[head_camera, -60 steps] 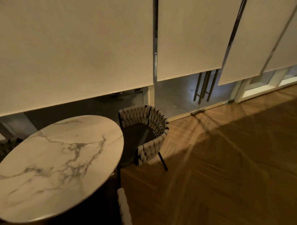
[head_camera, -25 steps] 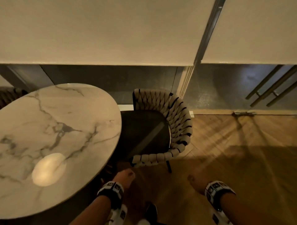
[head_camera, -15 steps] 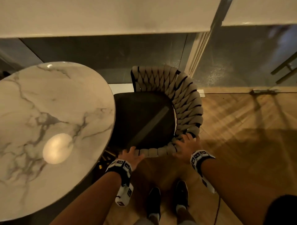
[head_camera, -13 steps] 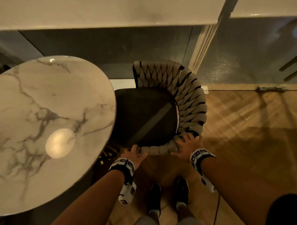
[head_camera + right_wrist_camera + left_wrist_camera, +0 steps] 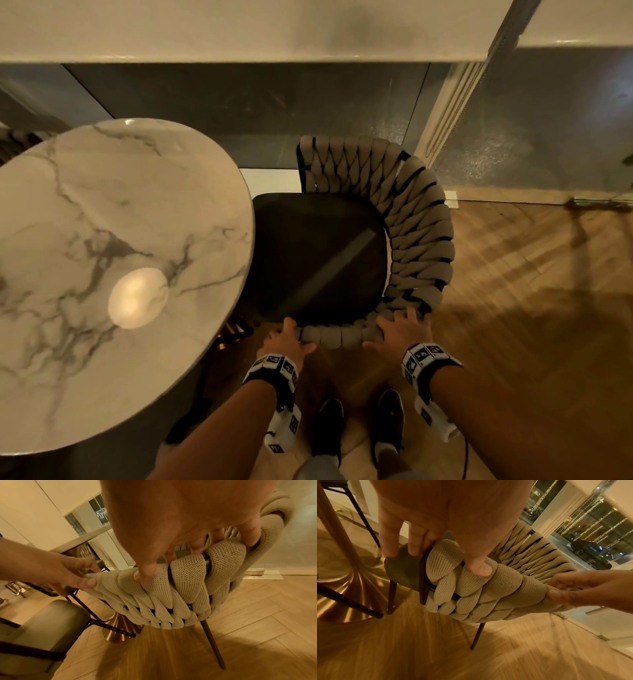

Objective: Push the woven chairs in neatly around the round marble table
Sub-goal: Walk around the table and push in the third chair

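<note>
A woven chair [image 5: 421,240] with a dark seat [image 5: 318,260] stands to the right of the round marble table [image 5: 102,257], its seat front meeting the table edge. My left hand [image 5: 286,339] grips the near end of the beige woven rim [image 5: 488,588]; the left wrist view shows the thumb [image 5: 479,570] outside and fingers curled over. My right hand [image 5: 400,329] grips the rim at the near right corner, fingers [image 5: 250,539] hooked over the top and thumb [image 5: 144,574] on the weave [image 5: 188,581].
The table's gold pedestal [image 5: 342,595] stands close to the chair's thin black legs [image 5: 212,642]. A second chair's seat [image 5: 48,622] is at my left; another woven chair [image 5: 13,140] peeks past the table. Glass wall [image 5: 239,102] and blinds lie behind. My feet [image 5: 329,428] stand on wood floor.
Both hands came up from low in front of me and took hold of the chair's near rim. My view has moved closer over the chair. Since half a second ago the chair has barely shifted.
</note>
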A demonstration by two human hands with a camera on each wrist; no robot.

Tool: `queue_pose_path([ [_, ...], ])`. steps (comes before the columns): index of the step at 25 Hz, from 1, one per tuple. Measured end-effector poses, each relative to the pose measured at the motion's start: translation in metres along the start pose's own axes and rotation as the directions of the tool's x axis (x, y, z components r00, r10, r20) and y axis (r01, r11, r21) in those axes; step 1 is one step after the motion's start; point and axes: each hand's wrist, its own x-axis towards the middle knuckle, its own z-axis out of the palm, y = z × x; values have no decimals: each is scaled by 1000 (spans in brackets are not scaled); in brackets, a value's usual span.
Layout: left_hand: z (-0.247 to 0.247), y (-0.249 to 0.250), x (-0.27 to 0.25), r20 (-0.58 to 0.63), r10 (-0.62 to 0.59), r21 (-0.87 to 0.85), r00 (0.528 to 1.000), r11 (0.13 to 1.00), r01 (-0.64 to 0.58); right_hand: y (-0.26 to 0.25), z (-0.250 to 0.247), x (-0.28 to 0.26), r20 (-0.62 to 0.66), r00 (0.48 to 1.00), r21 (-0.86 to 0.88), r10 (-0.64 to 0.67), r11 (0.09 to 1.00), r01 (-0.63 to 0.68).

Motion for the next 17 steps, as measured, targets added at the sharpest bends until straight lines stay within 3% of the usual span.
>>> queue_pose_path([
  [6, 4, -10, -3, -12, 0, -130, 1000, 991, -1, -4, 9, -14, -32, 999, 52, 14, 999, -12],
  [13, 9, -16, -9, 23, -3, -92, 1000, 996, 6, 4, 31, -22, -66, 997, 68, -27, 997, 32],
  [17, 11, -25, 1, 100, 35, -124, 994, 992, -22, 19, 35, -20, -124, 982, 155, 140, 981, -120],
])
